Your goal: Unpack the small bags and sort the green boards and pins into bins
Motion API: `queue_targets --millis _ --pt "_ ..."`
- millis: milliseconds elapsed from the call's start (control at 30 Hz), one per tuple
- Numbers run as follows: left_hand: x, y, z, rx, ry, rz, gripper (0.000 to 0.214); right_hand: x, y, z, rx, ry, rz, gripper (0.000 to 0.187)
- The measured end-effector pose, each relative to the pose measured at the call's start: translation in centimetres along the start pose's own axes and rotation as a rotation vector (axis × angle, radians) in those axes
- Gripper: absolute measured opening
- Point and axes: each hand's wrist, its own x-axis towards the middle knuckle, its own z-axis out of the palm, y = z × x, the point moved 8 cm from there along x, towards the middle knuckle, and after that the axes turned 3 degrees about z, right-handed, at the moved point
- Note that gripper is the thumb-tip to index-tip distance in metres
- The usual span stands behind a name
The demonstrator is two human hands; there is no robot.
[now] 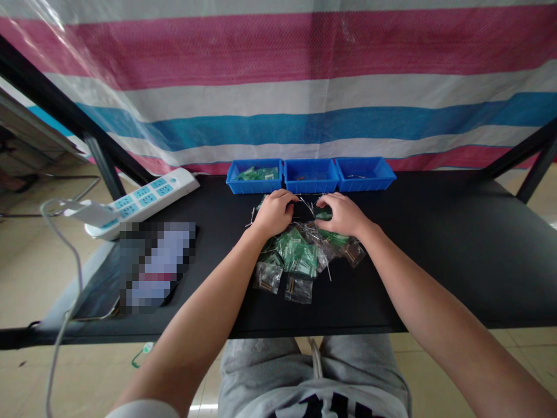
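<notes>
Both my hands rest on the black table (435, 261) just in front of three blue bins. My left hand (274, 212) has its fingers curled down over thin metal pins (307, 203); what it grips is hidden. My right hand (342, 213) is curled the same way over a small green board (322, 215) near those pins. Between my wrists lies a heap of clear bags with green circuit boards (298, 255). Two small bags with dark parts (282, 281) lie nearest me.
The left blue bin (255, 176) holds green boards; the middle bin (311, 176) and right bin (364, 174) look nearly bare. A white power strip (143, 200) and a blurred flat object (154, 264) lie on the left. A striped tarp hangs behind.
</notes>
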Motion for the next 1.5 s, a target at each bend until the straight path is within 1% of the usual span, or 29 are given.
queue_targets --millis 67,133,200,300,400,500,600,667,733,833,933,1000,1100,1233,1400,1500 --pt "0.0 0.0 0.1 0.003 0.003 0.011 0.031 0.0 0.1 -0.2 0.001 0.008 0.028 0.035" --pt "0.0 0.0 0.1 0.002 0.005 0.019 0.031 0.0 0.1 -0.2 -0.006 0.013 0.036 0.030" --pt "0.0 0.0 0.0 0.000 0.007 0.024 0.030 0.0 0.1 -0.2 -0.017 0.015 0.028 0.023" --pt "0.0 0.1 0.0 0.001 0.004 0.030 0.031 0.1 0.1 -0.3 -0.011 0.041 0.003 0.024" --pt "0.0 0.0 0.1 0.008 0.001 0.035 0.034 0.1 0.0 -0.9 0.012 0.136 -0.041 0.028" --pt "0.0 0.1 0.0 -0.001 0.012 0.038 0.036 0.0 0.1 -2.2 0.070 0.292 -0.059 0.032" --pt "0.0 0.3 -0.3 -0.029 0.024 0.018 0.032 -0.2 0.6 -3.6 0.185 0.421 -0.002 0.040" --pt "0.0 0.4 -0.6 -0.063 0.032 -0.017 0.028 -0.3 1.3 -4.0 0.308 0.447 0.068 0.045" --pt "0.1 0.6 -0.9 -0.126 0.040 -0.056 0.029 -0.2 1.9 -3.7 0.465 0.432 0.141 0.047" --pt "0.1 0.8 -0.9 -0.297 0.034 -0.098 0.038 -0.1 2.6 -2.5 0.715 0.374 0.228 0.045" --pt "0.1 0.8 -0.5 -0.470 0.012 -0.126 0.044 0.2 2.4 -0.9 0.942 0.272 0.272 0.043" --pt "0.1 0.7 -0.4 -0.569 0.027 -0.139 0.047 0.4 1.9 -0.2 1.043 0.210 0.288 0.042" --pt "0.2 0.6 -0.4 -0.725 0.050 -0.160 0.051 0.4 1.2 0.2 1.087 0.147 0.291 0.040" --pt "0.3 0.7 -0.2 -0.842 0.022 -0.195 0.047 0.4 0.6 0.2 1.095 0.120 0.256 0.031" --pt "0.3 0.6 0.0 -0.806 -0.002 -0.191 0.029 0.4 0.5 0.3 1.061 0.105 0.262 0.026" --pt "0.3 0.4 -0.2 -0.742 0.034 -0.181 0.025 0.4 0.6 0.3 1.057 0.114 0.271 0.026"
